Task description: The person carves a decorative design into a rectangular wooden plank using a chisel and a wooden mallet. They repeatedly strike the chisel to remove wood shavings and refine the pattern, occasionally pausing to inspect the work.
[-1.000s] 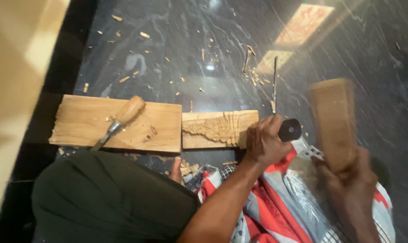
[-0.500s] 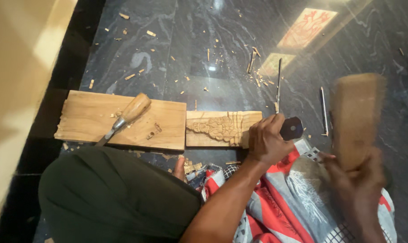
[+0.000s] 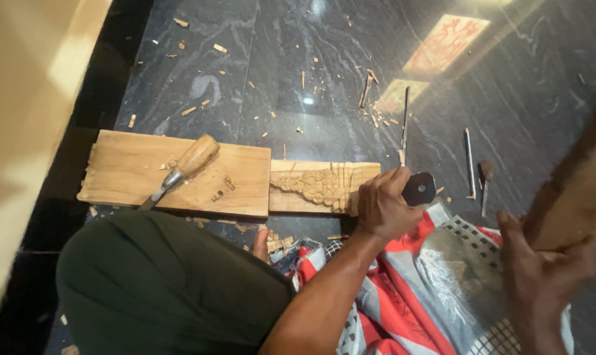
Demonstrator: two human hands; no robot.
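Observation:
My left hand [image 3: 385,205] is wrapped around a chisel with a black butt end [image 3: 419,189], held against the right end of a small carved wooden panel [image 3: 314,186]. Off to the right, blurred by motion, my right hand [image 3: 541,276] grips a wooden mallet [image 3: 577,197] raised away from the chisel. The carved panel butts against a larger plain board [image 3: 127,172] on the dark stone floor. A second chisel with a wooden handle [image 3: 185,165] lies loose on that board.
Wood chips are scattered over the dark marble floor [image 3: 258,79]. Several thin metal carving tools [image 3: 469,161] lie on the floor beyond my left hand. My knee in dark green cloth [image 3: 173,289] and a red, white and grey patterned cloth [image 3: 410,296] fill the foreground.
The mallet in my right hand has swung further to the right and lower, near the frame edge. My left hand stays on the chisel at the carved panel.

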